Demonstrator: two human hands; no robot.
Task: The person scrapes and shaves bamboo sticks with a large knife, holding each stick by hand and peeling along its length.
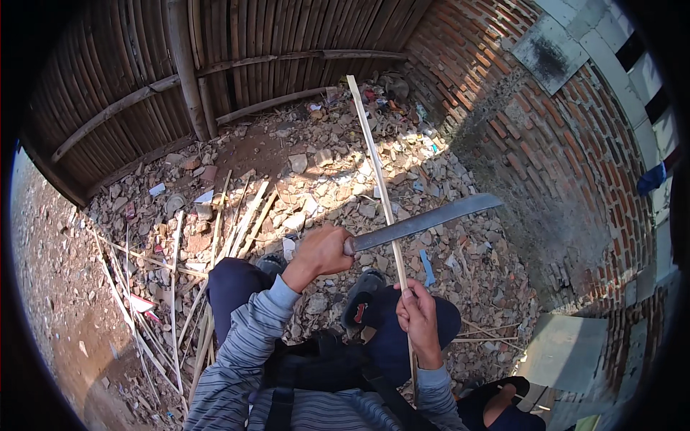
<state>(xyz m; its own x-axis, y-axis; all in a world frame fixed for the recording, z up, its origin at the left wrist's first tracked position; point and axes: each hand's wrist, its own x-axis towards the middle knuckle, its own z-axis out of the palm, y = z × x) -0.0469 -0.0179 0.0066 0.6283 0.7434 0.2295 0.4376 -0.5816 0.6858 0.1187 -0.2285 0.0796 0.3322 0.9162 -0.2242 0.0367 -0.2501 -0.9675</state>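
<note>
Strip [376, 165], machete [431, 220] — hands [325, 250] [420, 316] closed on each.

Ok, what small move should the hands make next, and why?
Probably slide the machete lightly along the pale strip, away from the right hand: the left hand grips the machete, which crosses the strip beyond the right hand's hold. Whether machete and strip touch is unclear.
</note>
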